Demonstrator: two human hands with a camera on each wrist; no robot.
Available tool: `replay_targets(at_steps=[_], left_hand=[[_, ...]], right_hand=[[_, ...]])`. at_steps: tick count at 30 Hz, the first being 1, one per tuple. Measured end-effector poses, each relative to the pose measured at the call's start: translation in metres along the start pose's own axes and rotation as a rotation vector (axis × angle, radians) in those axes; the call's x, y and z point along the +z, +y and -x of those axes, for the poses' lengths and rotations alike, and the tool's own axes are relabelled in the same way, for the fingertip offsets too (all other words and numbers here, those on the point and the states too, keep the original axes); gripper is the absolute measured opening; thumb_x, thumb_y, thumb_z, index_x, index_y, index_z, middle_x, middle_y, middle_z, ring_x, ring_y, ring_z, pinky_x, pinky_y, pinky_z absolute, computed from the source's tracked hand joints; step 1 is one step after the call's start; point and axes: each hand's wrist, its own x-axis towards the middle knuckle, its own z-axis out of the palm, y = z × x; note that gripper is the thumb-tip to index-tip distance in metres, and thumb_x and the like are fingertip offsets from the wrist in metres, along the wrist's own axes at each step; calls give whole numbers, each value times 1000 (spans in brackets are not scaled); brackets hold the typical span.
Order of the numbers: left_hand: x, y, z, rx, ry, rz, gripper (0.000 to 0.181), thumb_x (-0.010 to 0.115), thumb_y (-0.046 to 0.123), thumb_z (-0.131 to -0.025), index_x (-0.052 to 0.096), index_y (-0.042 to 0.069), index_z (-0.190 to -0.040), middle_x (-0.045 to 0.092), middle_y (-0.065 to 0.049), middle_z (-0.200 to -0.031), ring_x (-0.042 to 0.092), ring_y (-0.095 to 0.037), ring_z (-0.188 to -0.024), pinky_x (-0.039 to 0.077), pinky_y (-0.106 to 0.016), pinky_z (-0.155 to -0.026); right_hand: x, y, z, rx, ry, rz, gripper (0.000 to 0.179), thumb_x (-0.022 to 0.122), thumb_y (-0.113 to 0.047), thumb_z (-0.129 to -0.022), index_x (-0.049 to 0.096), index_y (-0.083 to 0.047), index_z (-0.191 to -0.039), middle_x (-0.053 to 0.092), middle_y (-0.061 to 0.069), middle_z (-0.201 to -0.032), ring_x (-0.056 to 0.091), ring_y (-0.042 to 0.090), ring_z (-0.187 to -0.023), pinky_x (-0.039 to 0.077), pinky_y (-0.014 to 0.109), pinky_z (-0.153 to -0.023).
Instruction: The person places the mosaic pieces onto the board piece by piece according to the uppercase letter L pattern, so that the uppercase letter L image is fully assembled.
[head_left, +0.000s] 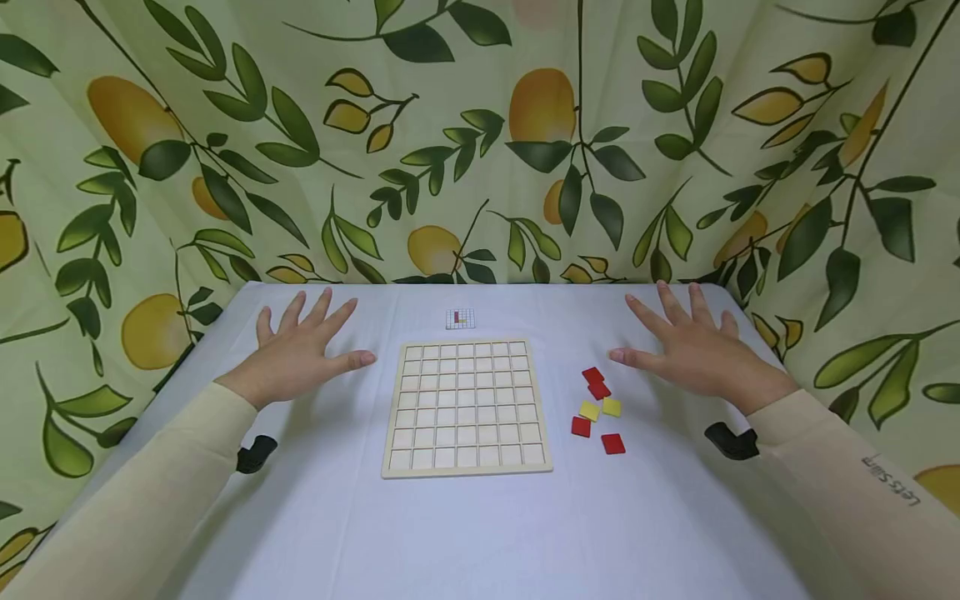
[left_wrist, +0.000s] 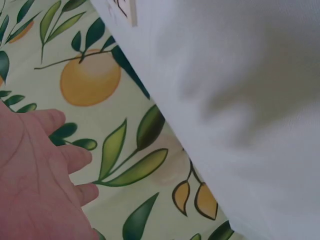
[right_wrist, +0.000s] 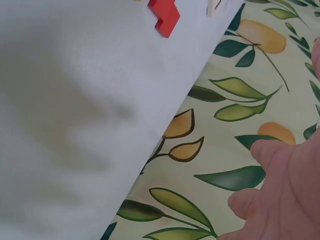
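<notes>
My left hand (head_left: 300,354) is held over the table's left side with its fingers spread, touching nothing. On the other side my right hand (head_left: 693,354) hovers the same way, fingers apart and nothing held. Between them lies a pale wooden grid board (head_left: 467,408) with bare square cells. Right of the board, nearest my right hand, several loose square tiles lie flat: red tiles (head_left: 613,443) and yellow tiles (head_left: 611,407). Two red tiles (right_wrist: 165,17) touch each other in the right wrist view. The left wrist view shows part of the left palm (left_wrist: 40,185).
A small card (head_left: 461,318) with a printed grid and coloured squares lies behind the board. White cloth (head_left: 465,542) covers the table. Behind its far edge hangs a curtain (head_left: 465,125) patterned with fruit and leaves. Dark wrist mounts (head_left: 257,454) sit under both sleeves.
</notes>
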Motion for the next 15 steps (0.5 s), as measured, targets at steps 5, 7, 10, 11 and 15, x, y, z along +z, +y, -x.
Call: replay_targets(at_steps=[5, 7, 10, 11, 15], left_hand=[[0, -2, -3, 5, 2, 15, 110, 52, 84, -98, 16, 15, -176, -3, -27, -178, -14, -59, -158, -20, -81, -110], [0, -3, -5, 7, 3, 25, 109, 54, 82, -99, 15, 15, -176, -3, -27, -178, -15, -58, -158, -21, -81, -110], [1, -3, -7, 14, 7, 37, 110, 54, 82, -99, 15, 15, -176, -3, -26, -178, -14, -57, -158, -21, -80, -111], [1, -3, -8, 17, 9, 48, 109, 54, 81, -99, 15, 15, -176, -3, -25, -179, -14, -57, -159, -21, -80, -111], [8, 0, -14, 39, -5, 114, 108, 55, 80, -100, 14, 15, -177, -2, -24, -179, -11, -56, -160, -18, -80, -112]], right_hand=[[-1, -1, -3, 4, 7, -2, 113, 44, -90, -95, 13, -18, -176, -11, 31, -176, -19, 65, -153, -1, 92, -106], [-2, -1, -5, 8, 11, -6, 113, 45, -90, -95, 14, -17, -176, -9, 31, -176, -18, 65, -154, -1, 92, -107], [-2, -2, -7, 9, 9, -11, 113, 46, -89, -95, 14, -16, -176, -9, 31, -176, -19, 64, -154, -1, 90, -109], [-2, -3, -8, 8, 11, -14, 113, 46, -89, -96, 14, -16, -176, -9, 31, -176, -19, 64, -154, -1, 90, -109], [0, -5, -17, -3, 38, -41, 112, 47, -88, -97, 15, -16, -176, -6, 32, -176, -15, 64, -155, -1, 89, -110]])
